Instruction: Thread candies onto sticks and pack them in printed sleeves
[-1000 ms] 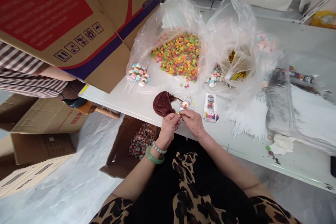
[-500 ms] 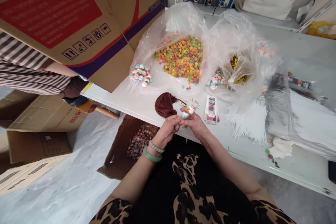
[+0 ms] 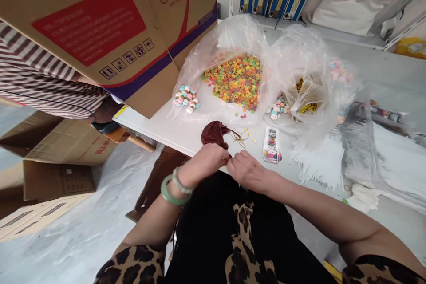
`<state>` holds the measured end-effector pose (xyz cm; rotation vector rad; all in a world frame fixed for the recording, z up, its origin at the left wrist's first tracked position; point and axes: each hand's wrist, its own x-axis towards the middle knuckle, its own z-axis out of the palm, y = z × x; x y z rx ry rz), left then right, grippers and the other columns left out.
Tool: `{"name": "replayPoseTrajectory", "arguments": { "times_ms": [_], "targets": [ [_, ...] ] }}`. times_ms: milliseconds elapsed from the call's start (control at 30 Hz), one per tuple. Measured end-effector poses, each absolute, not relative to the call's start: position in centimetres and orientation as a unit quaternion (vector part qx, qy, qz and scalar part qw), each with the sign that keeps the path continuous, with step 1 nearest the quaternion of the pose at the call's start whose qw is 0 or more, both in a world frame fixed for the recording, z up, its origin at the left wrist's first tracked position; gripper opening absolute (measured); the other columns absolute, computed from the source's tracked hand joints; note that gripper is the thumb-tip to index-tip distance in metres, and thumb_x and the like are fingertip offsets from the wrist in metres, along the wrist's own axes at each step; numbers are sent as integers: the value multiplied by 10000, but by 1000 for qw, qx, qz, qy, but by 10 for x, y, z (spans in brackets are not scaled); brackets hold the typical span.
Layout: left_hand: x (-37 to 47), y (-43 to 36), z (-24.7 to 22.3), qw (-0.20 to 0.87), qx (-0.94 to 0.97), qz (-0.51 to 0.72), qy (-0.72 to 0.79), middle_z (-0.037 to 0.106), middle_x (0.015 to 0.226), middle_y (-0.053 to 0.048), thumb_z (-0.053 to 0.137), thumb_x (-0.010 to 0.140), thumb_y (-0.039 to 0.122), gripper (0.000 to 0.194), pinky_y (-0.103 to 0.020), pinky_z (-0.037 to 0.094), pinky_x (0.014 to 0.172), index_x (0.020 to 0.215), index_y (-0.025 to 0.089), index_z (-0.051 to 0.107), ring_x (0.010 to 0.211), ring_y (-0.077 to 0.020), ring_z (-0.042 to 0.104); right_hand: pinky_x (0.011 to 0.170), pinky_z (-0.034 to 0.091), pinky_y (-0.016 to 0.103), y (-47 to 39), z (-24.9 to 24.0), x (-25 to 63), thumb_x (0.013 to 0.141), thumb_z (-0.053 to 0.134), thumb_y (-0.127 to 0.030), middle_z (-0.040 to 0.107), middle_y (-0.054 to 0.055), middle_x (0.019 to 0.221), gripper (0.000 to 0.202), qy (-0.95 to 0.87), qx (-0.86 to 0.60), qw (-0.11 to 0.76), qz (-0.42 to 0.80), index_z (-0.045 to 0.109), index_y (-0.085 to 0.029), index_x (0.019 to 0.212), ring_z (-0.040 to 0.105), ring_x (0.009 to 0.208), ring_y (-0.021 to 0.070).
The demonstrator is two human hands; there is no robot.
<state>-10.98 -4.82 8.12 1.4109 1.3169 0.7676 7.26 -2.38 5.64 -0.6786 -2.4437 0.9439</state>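
My left hand [image 3: 214,158], with a green bangle [image 3: 171,193] and a beaded bracelet at its wrist, is closed just over the table's front edge. Beside it, my right hand [image 3: 244,169] is closed too, the two hands nearly touching. Whatever the fingers pinch is hidden by the knuckles. A dark brown cloth pouch [image 3: 214,133] lies right behind my left hand. Thin gold twist ties [image 3: 240,138] are scattered behind both hands. To their right rests a small stack of printed cards [image 3: 271,145].
A clear bag of colourful ring candies [image 3: 238,82] and marshmallow-like candy skewers [image 3: 186,98] lie behind. White sticks [image 3: 319,157] spread to the right. A large carton [image 3: 133,66] stands left, near a person in a striped top [image 3: 43,71]. An open box [image 3: 156,177] sits below the table.
Both hands have drawn nearer to my body and turned knuckles up. The candy skewer seen in them before is no longer visible. The view has tilted slightly.
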Motion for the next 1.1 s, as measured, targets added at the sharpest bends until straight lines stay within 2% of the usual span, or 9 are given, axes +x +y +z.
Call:
{"name": "replayPoseTrajectory", "arguments": {
  "times_ms": [100,200,300,400,533,767,867,1000,1100],
  "targets": [
    [-76,-59,78,342,504,500,615,534,621,-67,692,749,212,71,-364,412,847,680,206,672,795,-255,576,631,366,333,-3,59,59,845,517,-321,436,10,584,195,-748,-381,318,440,514,-230,673,402,603,177],
    [-59,-58,59,361,383,608,594,615,803,-95,669,803,411,240,-376,409,937,950,222,686,948,-266,587,535,346,304,5,55,47,882,443,-400,387,-22,539,238,-673,-391,349,522,498,-240,715,369,515,160],
    [-67,-52,36,583,241,576,520,636,849,-90,575,787,661,508,-386,493,804,1003,205,629,853,-246,631,542,357,313,3,46,49,887,442,-428,416,-12,547,262,-662,-385,385,514,490,-242,708,390,518,167],
    [-84,-54,19,821,185,389,375,639,782,-103,469,703,839,760,-380,520,609,988,148,607,671,-248,653,641,375,329,-1,38,61,821,585,-437,487,22,608,245,-726,-391,384,416,532,-234,694,469,646,194],
    [-105,-66,14,828,269,352,343,649,737,-51,626,703,719,663,-247,402,403,1038,148,609,428,-137,553,638,368,315,-7,32,69,799,607,-435,509,31,614,267,-731,-394,284,480,545,-213,663,476,656,179],
    [-158,-79,49,694,540,147,453,583,631,21,774,670,457,368,-219,358,511,859,146,725,517,-85,456,534,376,264,-30,21,66,756,615,-538,557,-1,580,374,-467,-271,21,841,613,-167,804,474,501,120],
    [-173,-88,55,608,604,76,510,565,574,32,737,687,431,273,-230,346,549,787,177,740,546,-112,477,609,418,278,-47,15,50,813,581,-466,630,29,661,297,-610,-317,-46,724,640,-174,819,569,598,153],
    [-195,-106,52,475,609,-67,632,591,562,-12,645,728,342,181,-270,372,594,646,192,704,586,-178,565,752,434,337,-65,10,22,925,471,-367,714,115,862,276,-862,-367,-101,336,662,-168,925,665,829,242],
    [-215,-108,49,305,546,-184,758,667,692,-80,643,708,265,98,-336,425,688,666,193,694,742,-263,641,734,422,323,-62,10,13,955,427,-336,728,124,897,281,-885,-362,-116,270,648,-170,1004,679,838,247]
  ]
}}
